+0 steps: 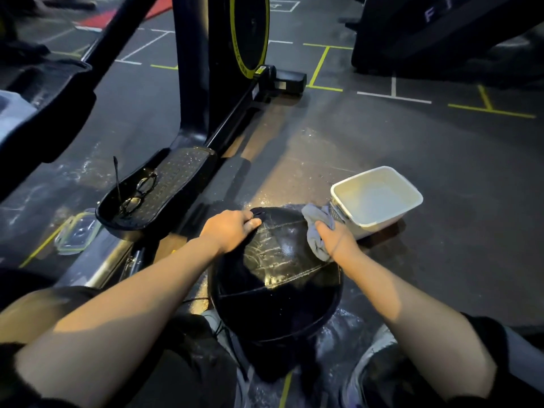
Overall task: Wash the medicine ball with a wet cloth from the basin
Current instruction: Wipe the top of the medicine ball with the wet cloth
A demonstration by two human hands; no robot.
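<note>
Where floor (382,136) glistens (wet), gym machines (223,54)

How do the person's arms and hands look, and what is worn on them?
Both forearms are bare. The left hand and the right hand wear no gloves; no ring or watch is visible. Dark short sleeves show near the upper arms, at the picture's lower edges.

Pale letters "F I" on the dark machine (441,13) top right; other markings too blurred.
</note>
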